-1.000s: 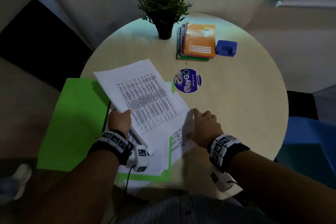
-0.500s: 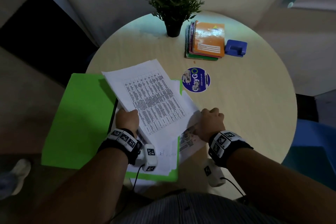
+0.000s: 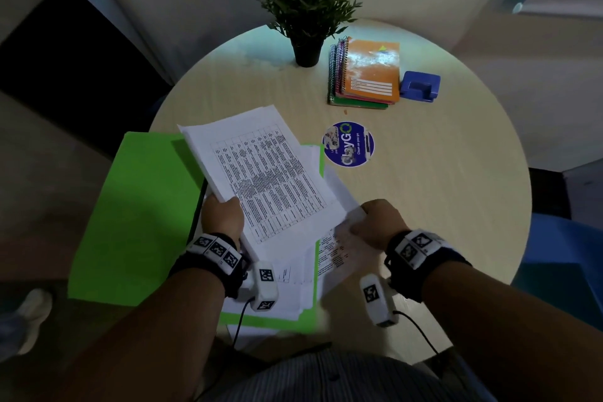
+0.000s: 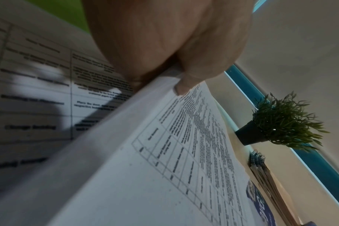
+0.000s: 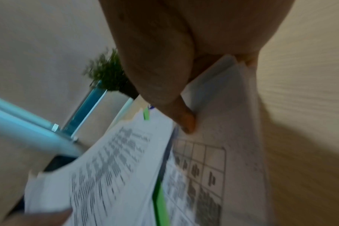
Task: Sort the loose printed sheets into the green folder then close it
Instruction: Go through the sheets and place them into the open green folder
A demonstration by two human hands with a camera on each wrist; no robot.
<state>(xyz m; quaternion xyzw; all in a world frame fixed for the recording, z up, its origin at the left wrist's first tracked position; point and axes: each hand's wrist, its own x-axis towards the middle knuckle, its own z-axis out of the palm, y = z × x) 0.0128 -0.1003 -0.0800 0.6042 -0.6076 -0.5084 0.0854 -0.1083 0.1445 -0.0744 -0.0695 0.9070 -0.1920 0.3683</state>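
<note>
The green folder (image 3: 137,222) lies open at the table's near left, its left flap hanging over the edge. Several printed sheets (image 3: 293,274) lie on its right half. My left hand (image 3: 225,209) grips a stack of printed sheets (image 3: 264,179) by its near edge and holds it tilted above the folder. In the left wrist view the thumb (image 4: 184,85) presses on top of that stack (image 4: 164,168). My right hand (image 3: 368,215) pinches the corner of lower sheets (image 3: 339,248) that jut past the folder's right edge. In the right wrist view the thumb (image 5: 188,120) lies on that corner.
On the round wooden table (image 3: 440,206) stand a potted plant (image 3: 308,10), a pile of spiral notebooks (image 3: 368,72) and a blue hole punch (image 3: 421,86) at the far side. A round blue sticker (image 3: 348,144) sits mid-table. A blue seat (image 3: 567,254) is at the right.
Both hands keep their hold on the sheets. The right hand's fingers have curled tighter on the lower sheets' corner, and the head view has shifted slightly.
</note>
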